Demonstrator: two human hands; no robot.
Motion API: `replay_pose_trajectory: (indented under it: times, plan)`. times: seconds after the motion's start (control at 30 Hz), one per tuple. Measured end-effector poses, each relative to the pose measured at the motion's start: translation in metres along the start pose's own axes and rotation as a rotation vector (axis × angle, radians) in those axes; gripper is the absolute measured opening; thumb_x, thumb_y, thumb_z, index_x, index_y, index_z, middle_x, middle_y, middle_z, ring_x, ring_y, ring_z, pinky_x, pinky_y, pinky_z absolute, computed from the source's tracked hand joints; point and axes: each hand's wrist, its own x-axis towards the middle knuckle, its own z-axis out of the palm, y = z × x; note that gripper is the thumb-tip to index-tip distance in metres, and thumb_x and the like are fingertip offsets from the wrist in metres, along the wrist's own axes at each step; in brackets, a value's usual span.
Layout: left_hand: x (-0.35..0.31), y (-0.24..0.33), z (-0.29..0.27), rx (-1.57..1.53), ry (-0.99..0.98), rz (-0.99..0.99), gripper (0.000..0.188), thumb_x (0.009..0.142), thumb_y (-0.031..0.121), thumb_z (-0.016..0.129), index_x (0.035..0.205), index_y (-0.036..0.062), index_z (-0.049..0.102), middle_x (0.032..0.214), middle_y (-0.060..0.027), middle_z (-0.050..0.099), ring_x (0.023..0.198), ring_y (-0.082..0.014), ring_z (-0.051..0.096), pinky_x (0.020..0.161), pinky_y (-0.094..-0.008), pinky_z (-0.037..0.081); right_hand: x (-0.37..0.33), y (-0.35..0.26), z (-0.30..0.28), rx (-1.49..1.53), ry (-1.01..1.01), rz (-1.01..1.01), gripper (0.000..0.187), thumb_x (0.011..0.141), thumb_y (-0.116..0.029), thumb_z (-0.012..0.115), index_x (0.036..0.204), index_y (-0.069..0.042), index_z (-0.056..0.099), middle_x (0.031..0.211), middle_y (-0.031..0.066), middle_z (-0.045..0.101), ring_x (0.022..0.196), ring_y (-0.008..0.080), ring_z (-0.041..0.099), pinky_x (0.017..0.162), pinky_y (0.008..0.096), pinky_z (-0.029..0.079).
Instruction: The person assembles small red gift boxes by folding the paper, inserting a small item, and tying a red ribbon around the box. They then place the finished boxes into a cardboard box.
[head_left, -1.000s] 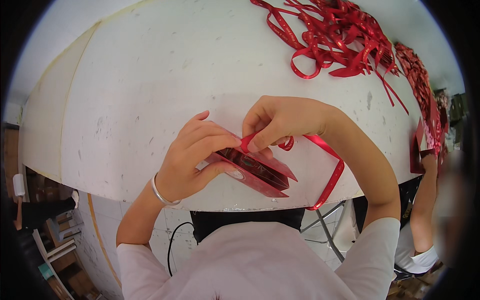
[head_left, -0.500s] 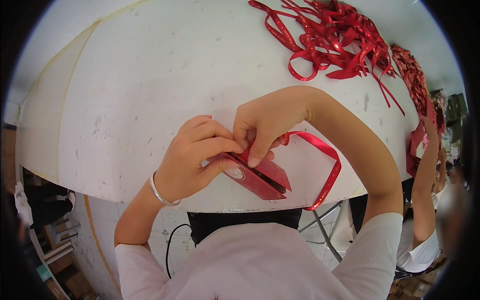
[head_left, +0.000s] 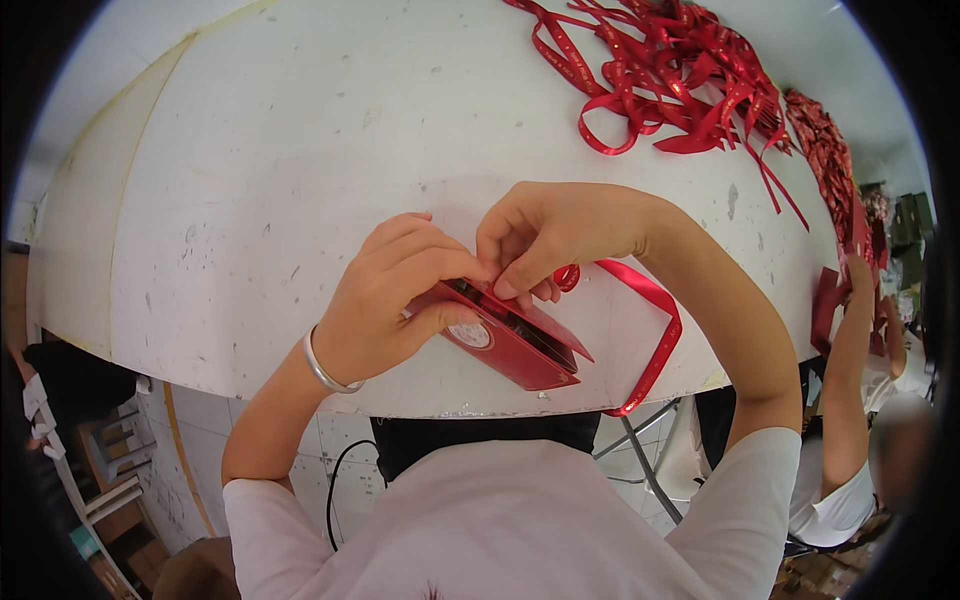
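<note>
Along the near edge of the white table (head_left: 300,130) | red case (head_left: 525,360), narrowly open on top | left hand (head_left: 395,285) clamped on its left end | right hand (head_left: 550,240) pinching red ribbon (head_left: 643,285) at the opening

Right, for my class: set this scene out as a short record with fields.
Left hand: gripping the red case; silver bangle on its wrist
Right hand: fingers bent at the case's upper edge; what they pinch is partly hidden
Case position: tilted, pale round mark on its near side
Loose ribbon: red, curving from near the right wrist to the white table's near edge
Ribbon pile: red, far right
</note>
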Motion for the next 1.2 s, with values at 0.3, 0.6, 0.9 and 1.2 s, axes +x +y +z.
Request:
replay_pose_trajectory:
  times: [0.3, 0.6, 0.9, 1.2]
  plan:
    - [-0.008, -0.003, 0.004, 0.157, 0.072, 0.105, 0.02, 0.064, 0.014, 0.077, 0.077, 0.0117, 0.062, 0.087, 0.0006, 0.061, 0.088, -0.0193, 0.055, 0.095, -0.045, 0.037, -0.008, -0.013, 0.017, -0.037, 0.113, 0.065, 0.003, 0.078, -0.006, 0.063, 0.078, -0.004, 0.06, 0.066, 0.0019, 0.061, 0.056, 0.0074, 0.053, 0.05, 0.0204, 0.039]
    - [-0.027, -0.015, 0.015, 0.388, 0.278, 0.397, 0.022, 0.058, 0.012, 0.074, 0.076, 0.0135, 0.064, 0.088, 0.0021, 0.057, 0.085, -0.0174, 0.051, 0.078, -0.0381, 0.041, -0.001, -0.002, 0.017, 0.05, 0.076, 0.048, 0.01, 0.077, -0.01, 0.065, 0.078, -0.001, 0.06, 0.067, 0.0052, 0.063, 0.058, 0.0112, 0.059, 0.054, 0.0231, 0.045]
    - [-0.021, -0.013, 0.023, 0.276, 0.184, 0.322, 0.016, 0.068, 0.007, 0.068, 0.08, 0.0073, 0.058, 0.081, -0.003, 0.057, 0.075, -0.019, 0.054, 0.061, -0.0293, 0.045, -0.008, -0.003, 0.015, 0.036, 0.141, 0.042, 0.013, 0.082, -0.012, 0.063, 0.089, -0.005, 0.056, 0.07, 0.0047, 0.063, 0.057, 0.0087, 0.054, 0.052, 0.0219, 0.041]
    - [0.015, 0.018, -0.012, -0.026, 0.18, 0.143, 0.011, 0.076, 0.0, 0.059, 0.078, 0.0074, 0.051, 0.107, -0.011, 0.054, 0.101, -0.0285, 0.048, 0.085, -0.037, 0.04, -0.033, -0.009, 0.031, -0.067, 0.286, -0.225, 0.024, 0.084, -0.021, 0.062, 0.101, -0.007, 0.051, 0.082, 0.0067, 0.06, 0.078, 0.0147, 0.055, 0.07, 0.0291, 0.044]
